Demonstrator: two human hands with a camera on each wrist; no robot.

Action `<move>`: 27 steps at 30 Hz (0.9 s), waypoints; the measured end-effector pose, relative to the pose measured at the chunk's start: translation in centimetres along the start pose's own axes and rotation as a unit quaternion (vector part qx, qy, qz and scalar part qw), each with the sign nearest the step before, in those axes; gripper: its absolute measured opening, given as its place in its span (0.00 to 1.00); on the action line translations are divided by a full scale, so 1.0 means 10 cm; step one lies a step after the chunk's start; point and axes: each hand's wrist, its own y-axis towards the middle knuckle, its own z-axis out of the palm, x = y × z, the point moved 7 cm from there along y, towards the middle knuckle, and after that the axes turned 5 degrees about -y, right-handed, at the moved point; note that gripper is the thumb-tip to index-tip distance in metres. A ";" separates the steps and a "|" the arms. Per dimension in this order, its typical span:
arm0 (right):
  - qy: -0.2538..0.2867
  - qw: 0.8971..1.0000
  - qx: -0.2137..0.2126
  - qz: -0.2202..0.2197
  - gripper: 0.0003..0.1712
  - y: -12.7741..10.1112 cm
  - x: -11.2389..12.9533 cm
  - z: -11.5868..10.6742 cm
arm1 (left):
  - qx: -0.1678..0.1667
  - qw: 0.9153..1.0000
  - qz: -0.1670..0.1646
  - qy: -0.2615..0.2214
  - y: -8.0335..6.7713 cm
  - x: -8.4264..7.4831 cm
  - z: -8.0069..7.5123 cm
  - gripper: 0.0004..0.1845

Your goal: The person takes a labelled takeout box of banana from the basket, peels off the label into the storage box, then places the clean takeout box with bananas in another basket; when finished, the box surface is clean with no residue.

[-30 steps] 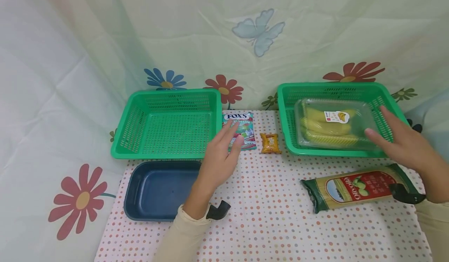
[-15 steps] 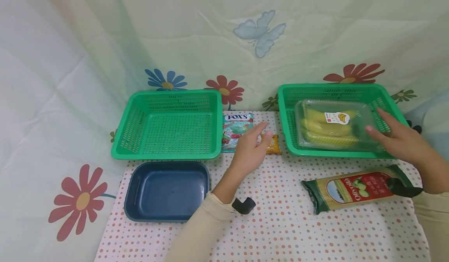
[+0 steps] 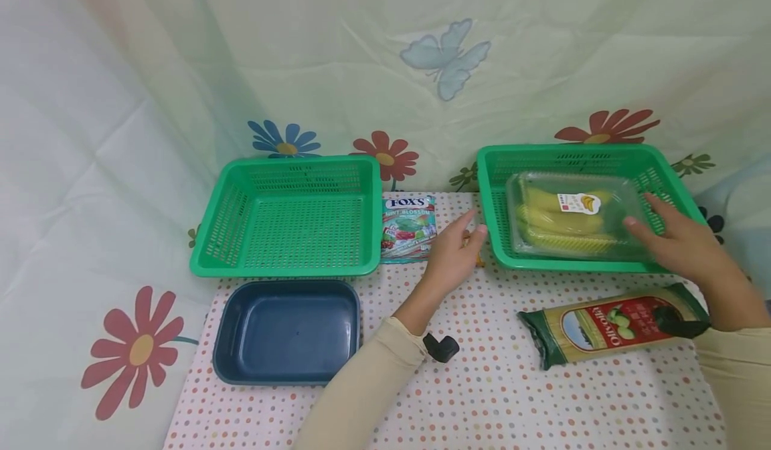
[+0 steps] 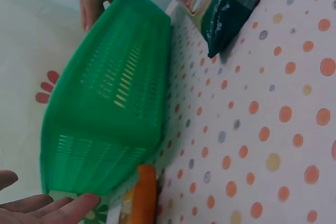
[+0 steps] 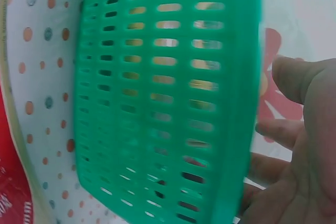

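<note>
At the far left, the left basket (image 3: 301, 232) and, in front of it, the dark blue tray (image 3: 297, 333) are left where they were on the worktop (image 3: 482, 403), the tray's right end now fully uncovered since the left arm has been shifted rightward. The candy packet (image 3: 409, 226), beside the left basket, has likewise been uncovered. The left hand (image 3: 450, 256) has been carried past it to the near left corner of the right basket (image 3: 536, 159), and the small yellow packet (image 4: 144, 195) is now mostly hidden beneath that hand in the head view. Its fingers are extended and nothing is held; whether the basket is touched cannot be told. The banana box (image 3: 563, 215) is still seated inside the right basket, its position unchanged. At the basket's right end, the right hand (image 3: 687, 246) has been moved only slightly, its fingers spread and loosely bent by the rim, with no grip seen. By this change the basket is flanked at both ends, which may be read as attention being centred on it, though no hold appears established; the pasta packet (image 3: 614, 326) is left lying in front
</note>
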 end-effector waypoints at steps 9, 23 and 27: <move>0.005 1.000 -0.019 -0.013 0.43 0.05 -0.02 0.07 | 0.022 0.997 -0.040 -0.057 0.17 0.10 0.17 0.26; 0.027 0.999 -0.002 0.044 0.42 0.05 -0.05 0.06 | 0.018 0.990 -0.069 -0.121 0.24 0.13 0.28 0.24; 0.040 0.998 0.011 0.042 0.42 0.05 -0.04 0.06 | 0.014 0.988 -0.075 -0.131 0.25 0.15 0.28 0.24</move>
